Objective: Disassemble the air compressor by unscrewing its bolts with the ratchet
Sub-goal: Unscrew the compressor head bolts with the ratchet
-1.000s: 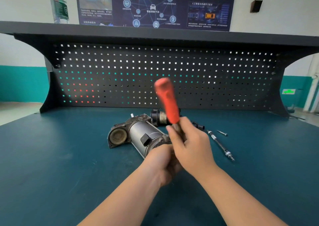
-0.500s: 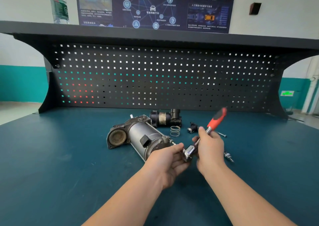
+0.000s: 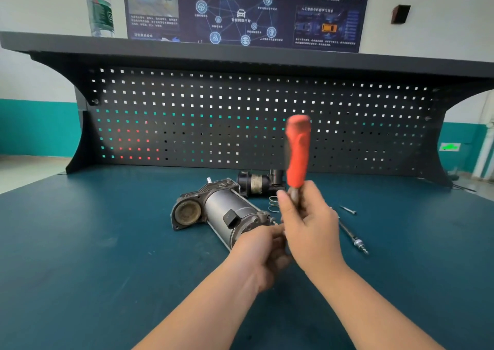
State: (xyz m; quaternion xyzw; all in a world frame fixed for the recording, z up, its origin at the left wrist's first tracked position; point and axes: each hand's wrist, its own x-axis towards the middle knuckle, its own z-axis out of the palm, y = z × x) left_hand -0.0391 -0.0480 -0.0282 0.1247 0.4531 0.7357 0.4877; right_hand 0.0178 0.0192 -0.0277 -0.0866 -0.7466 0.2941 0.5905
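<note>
The grey air compressor [image 3: 227, 213] lies on its side on the green bench top, its near end toward me. My right hand [image 3: 310, 226] grips the ratchet [image 3: 297, 154] low on its shaft, and the blurred red handle stands nearly upright above my fingers. My left hand [image 3: 260, 253] is curled at the compressor's near end, fingers pinching around the ratchet's head, which my hands hide. The bolt itself is out of sight.
Behind the compressor lie a black removed part [image 3: 258, 182] and a wire spring [image 3: 273, 203]. A long bolt [image 3: 352, 237] and a short screw [image 3: 347, 210] lie to the right. A pegboard back panel [image 3: 240, 119] closes the bench's far side, with a bottle [image 3: 99, 7] on its shelf.
The ratchet handle swung from leaning down to the right back up to nearly upright. My left hand stayed at the compressor's near end.
</note>
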